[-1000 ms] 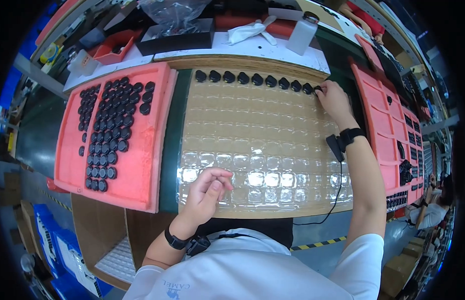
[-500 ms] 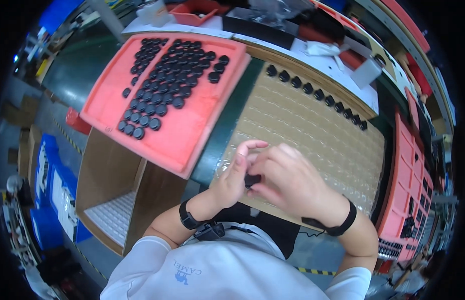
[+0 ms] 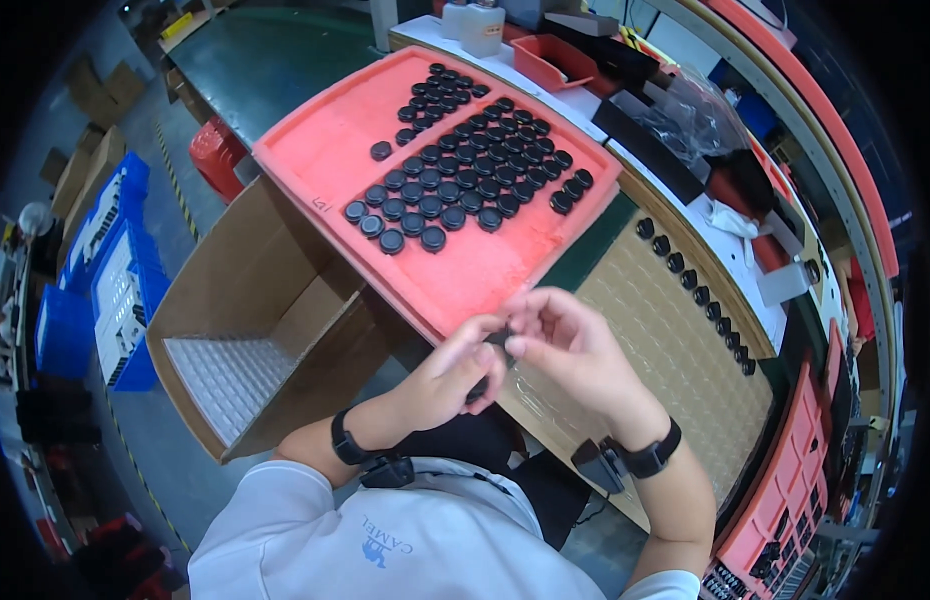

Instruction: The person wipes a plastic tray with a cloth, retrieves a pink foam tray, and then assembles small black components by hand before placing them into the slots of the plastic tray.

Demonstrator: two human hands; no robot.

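In front of my body, both hands meet over the near edge of a clear plastic tray with moulded pockets (image 3: 635, 375). A small black part (image 3: 499, 338) is pinched between the fingertips of my right hand (image 3: 577, 352) and the fingers of my left hand (image 3: 447, 378). Lower in the left hand's curled fingers sits a second dark piece (image 3: 476, 390), partly hidden. Left of the hands lies a pink foam tray (image 3: 455, 280) bearing several round black caps (image 3: 432, 239). Along the clear tray's far right side runs a row of black parts (image 3: 702, 296).
An open cardboard box (image 3: 220, 265) with clear pocketed sheets inside stands at the left below the table. Behind are a red bin (image 3: 553, 62), white bottles (image 3: 481, 30) and plastic bags (image 3: 690, 125). Another pink tray (image 3: 775, 480) is at the lower right.
The view has turned, so the trays appear shifted right. My hands have changed their grip; the right fingers now pinch near the left fingertips, and a second dark piece shows in the left hand.
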